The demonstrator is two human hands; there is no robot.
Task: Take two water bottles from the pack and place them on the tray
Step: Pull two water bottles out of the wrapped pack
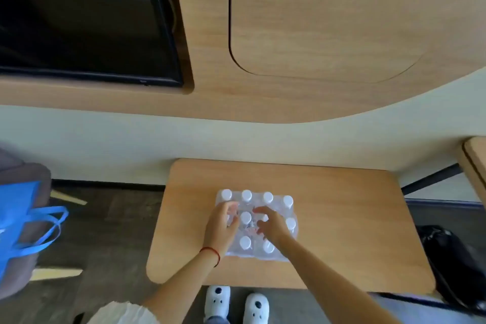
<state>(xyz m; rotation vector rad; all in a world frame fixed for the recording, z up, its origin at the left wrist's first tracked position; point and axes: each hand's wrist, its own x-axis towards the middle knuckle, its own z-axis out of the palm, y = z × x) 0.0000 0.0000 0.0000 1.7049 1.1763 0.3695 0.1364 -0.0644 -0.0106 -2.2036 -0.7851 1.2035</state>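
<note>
A shrink-wrapped pack of water bottles with white caps stands on a small wooden table. Both my hands rest on top of the pack. My left hand, with a red string at the wrist, lies on the left side, fingers curled into the plastic wrap. My right hand lies over the middle, fingers bent down at the wrap between the caps. Whether either hand grips a bottle or only the wrap is unclear. No tray is in view.
A wood-panelled wall with a dark screen stands behind the table. A blue bag hangs on a seat at the left. A black bag lies at the right. My white slippers are below the table edge.
</note>
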